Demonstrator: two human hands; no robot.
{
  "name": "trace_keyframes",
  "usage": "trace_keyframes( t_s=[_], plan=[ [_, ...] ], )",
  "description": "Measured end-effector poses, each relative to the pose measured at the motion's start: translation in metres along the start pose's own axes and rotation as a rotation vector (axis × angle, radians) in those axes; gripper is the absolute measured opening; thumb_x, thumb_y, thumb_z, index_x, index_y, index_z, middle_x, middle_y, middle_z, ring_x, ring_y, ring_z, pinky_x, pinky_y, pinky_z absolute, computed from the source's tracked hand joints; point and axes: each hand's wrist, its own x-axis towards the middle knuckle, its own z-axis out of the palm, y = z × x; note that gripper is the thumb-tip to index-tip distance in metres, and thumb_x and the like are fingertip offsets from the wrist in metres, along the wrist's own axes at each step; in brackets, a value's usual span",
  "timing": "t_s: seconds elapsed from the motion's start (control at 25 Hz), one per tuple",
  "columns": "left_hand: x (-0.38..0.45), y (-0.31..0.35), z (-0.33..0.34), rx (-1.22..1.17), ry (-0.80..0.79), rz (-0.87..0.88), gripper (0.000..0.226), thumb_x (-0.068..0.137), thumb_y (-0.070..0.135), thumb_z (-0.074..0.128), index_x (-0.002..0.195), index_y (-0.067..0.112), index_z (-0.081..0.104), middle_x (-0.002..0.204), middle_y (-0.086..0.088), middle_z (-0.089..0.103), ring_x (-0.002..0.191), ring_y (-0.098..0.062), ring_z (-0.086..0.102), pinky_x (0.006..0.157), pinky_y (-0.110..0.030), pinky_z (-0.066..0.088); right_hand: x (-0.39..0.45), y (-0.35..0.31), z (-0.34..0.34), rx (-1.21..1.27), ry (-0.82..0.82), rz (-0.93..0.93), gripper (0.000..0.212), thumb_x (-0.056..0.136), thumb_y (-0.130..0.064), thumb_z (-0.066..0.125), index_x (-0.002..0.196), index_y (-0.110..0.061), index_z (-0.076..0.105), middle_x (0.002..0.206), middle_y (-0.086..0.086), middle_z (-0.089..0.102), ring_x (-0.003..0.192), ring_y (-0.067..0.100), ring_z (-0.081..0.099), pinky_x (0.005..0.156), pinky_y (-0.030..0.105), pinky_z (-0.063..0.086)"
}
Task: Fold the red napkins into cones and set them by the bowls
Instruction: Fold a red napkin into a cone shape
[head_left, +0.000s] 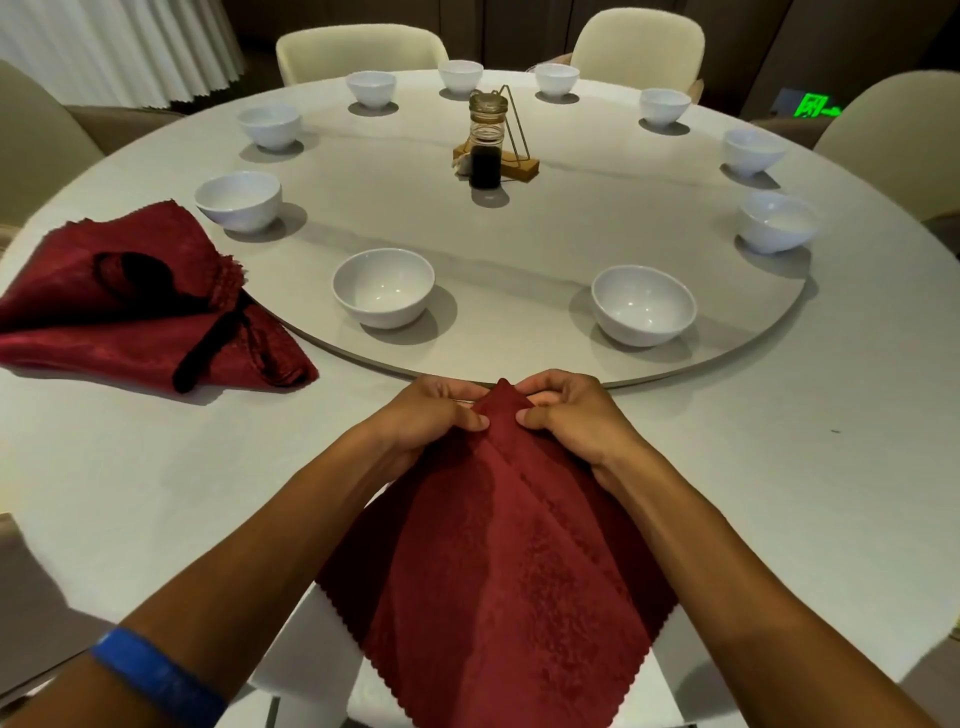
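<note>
Pinching the far tip of a red napkin (498, 545) between curled fingers (480, 422) of the left hand (431, 415) and curled fingers (527, 415) of the right hand (571, 415), thumbs on top, both hands close together at the point. Spreading wide toward the near edge of the worktop (779, 467), with folded creases running down from the tip and a zigzag-cut hem hanging past the worktop's near rim. Wearing a blue wristband (156, 675) on the left forearm. Just beyond the hands, the rim of a round turntable (519, 228), ringed with white bowls: nearest ones at left (383, 287) and right (643, 305), the others spaced around the far side. Standing at the turntable's middle, a dark-liquid bottle (486, 140) beside a wooden stand (517, 161). Lying at far left on the worktop, a heap of more red napkins (130, 306), touching the turntable's edge. Ranged behind, cream chairs (358, 49).
</note>
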Motion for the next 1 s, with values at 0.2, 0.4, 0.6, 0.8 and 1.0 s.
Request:
trace_keyframes(
  t_s=[0.2, 0.4, 0.6, 0.8, 1.0],
  plan=[
    [-0.003, 0.001, 0.001, -0.035, -0.096, 0.010, 0.034, 0.091, -0.005, 0.053, 0.115, 0.011, 0.072, 0.108, -0.021, 0.072, 0.090, -0.027, 0.069, 0.086, -0.034, 0.056, -0.003, 0.001, 0.003, 0.168, -0.110, 0.029, 0.033, 0.092, 0.001, 0.059, 0.119, -0.017, 0.063, 0.104, 0.006, 0.074, 0.085, 0.018, 0.073, 0.067, 0.027, 0.057],
    [-0.015, -0.005, 0.014, 0.820, 0.338, 0.501, 0.033, 0.091, 0.016, 0.056, 0.123, 0.014, 0.063, 0.121, -0.004, 0.068, 0.107, -0.021, 0.063, 0.096, -0.030, 0.047, -0.015, 0.016, 0.000, -0.657, 0.299, -0.419, 0.027, 0.091, -0.018, 0.058, 0.118, -0.022, 0.063, 0.108, -0.003, 0.070, 0.099, 0.016, 0.063, 0.083, 0.030, 0.049],
    [-0.022, -0.049, 0.031, 1.419, 0.080, 0.582, 0.056, 0.106, 0.034, 0.024, 0.157, 0.014, 0.013, 0.164, -0.003, 0.010, 0.151, -0.015, 0.002, 0.122, -0.033, -0.004, -0.029, 0.042, 0.013, -1.141, 0.031, -0.405, 0.054, 0.104, -0.033, 0.029, 0.154, -0.015, 0.021, 0.160, 0.005, 0.024, 0.148, 0.021, 0.017, 0.121, 0.035, 0.010],
    [-0.016, -0.065, 0.025, 1.437, 0.082, 0.557, 0.061, 0.102, 0.043, 0.008, 0.157, 0.018, 0.004, 0.165, 0.002, -0.001, 0.149, -0.008, -0.009, 0.121, -0.030, -0.009, -0.096, 0.096, -0.051, -1.282, 0.022, -0.224, 0.062, 0.093, -0.058, -0.013, 0.149, -0.032, -0.026, 0.158, -0.011, -0.029, 0.142, 0.007, -0.031, 0.119, 0.038, -0.015],
    [-0.015, -0.066, 0.028, 1.449, 0.085, 0.567, 0.066, 0.098, 0.047, 0.001, 0.157, 0.017, 0.004, 0.165, 0.002, -0.001, 0.149, -0.006, -0.010, 0.119, -0.028, -0.013, -0.104, 0.087, -0.048, -1.281, 0.213, -0.228, 0.065, 0.093, -0.055, -0.014, 0.151, -0.027, -0.021, 0.159, -0.006, -0.023, 0.144, 0.008, -0.027, 0.118, 0.034, -0.019]
  ],
)
